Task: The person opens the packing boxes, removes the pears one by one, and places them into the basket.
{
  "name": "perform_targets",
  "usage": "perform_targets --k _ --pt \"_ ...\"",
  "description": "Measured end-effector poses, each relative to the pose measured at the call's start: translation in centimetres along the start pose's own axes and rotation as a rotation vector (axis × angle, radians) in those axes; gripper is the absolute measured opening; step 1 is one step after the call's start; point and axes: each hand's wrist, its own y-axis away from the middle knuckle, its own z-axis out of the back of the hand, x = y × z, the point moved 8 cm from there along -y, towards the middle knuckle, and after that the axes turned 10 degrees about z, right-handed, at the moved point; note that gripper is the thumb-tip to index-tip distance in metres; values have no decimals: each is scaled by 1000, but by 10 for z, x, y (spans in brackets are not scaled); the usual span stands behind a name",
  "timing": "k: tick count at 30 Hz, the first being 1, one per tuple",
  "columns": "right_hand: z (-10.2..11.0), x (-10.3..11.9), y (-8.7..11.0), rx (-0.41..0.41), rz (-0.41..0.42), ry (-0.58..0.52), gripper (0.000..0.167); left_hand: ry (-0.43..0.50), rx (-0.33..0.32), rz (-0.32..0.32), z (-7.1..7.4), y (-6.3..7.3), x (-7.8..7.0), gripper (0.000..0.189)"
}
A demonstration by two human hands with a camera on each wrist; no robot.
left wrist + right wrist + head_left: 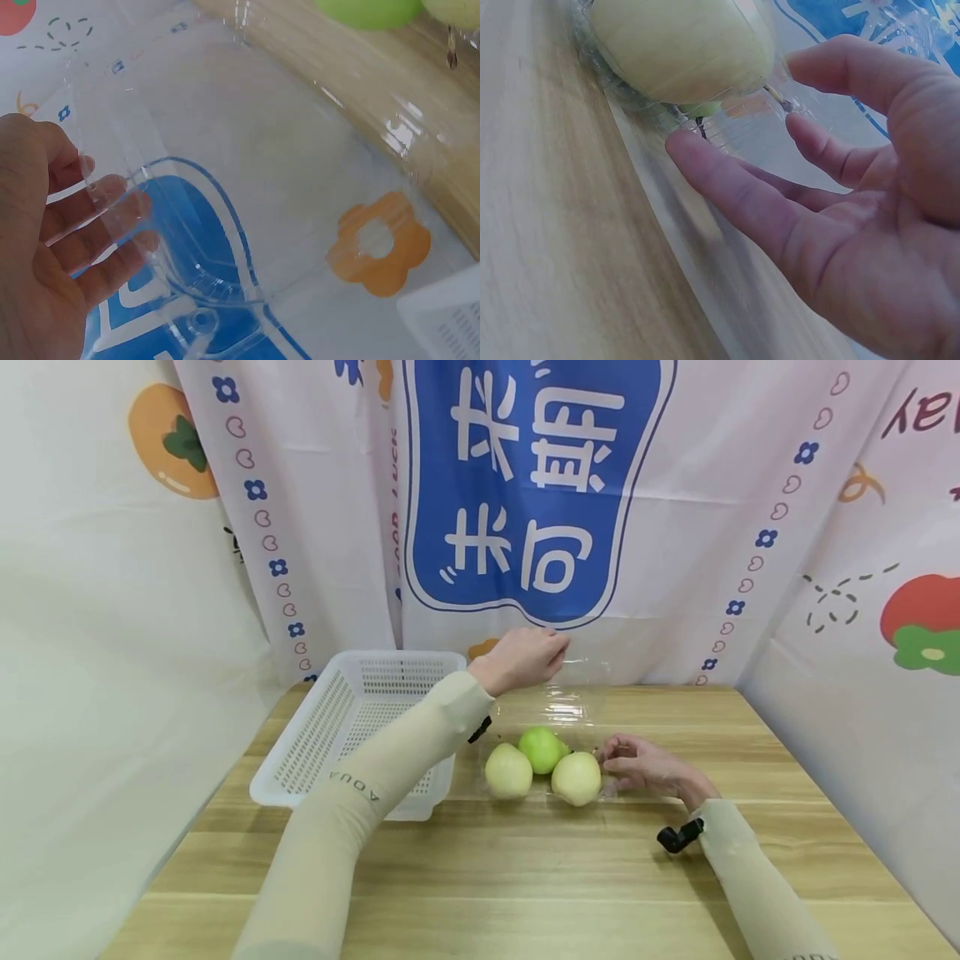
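Note:
A clear plastic box (542,795) with a hinged lid (247,135) stands on the table, its lid raised at the back. Two pale yellow pears (508,772) and a bright green fruit (540,750), tapered like a pear, lie in it. My left hand (525,657) holds the upper edge of the lid; its fingertips (139,204) overlap the clear plastic. Beside the right-hand yellow pear (679,49), my right hand (651,767) touches the box's right side, with fingers parted and a gap between them. Transparent plastic makes the exact contact hard to see.
Left of the box stands a white perforated basket (273,777), partly hidden behind my left sleeve (375,785). The wooden table (540,885) ends at a printed cloth backdrop (337,527). More cloth hangs at both sides.

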Motion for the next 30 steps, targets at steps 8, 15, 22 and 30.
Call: perform_targets --k 8,15,22,30 --pt "-2 2 -1 14 18 3 25 -25 -1 48 11 1 15 19" --pt "-1 1 -1 5 19 21 25 -21 26 73 22 11 26 19" --pt "-1 -2 -2 -6 -6 41 26 -29 -9 89 46 26 43 18" --pt "0 -4 -1 8 9 58 21 2 12 135 68 42 60 17"
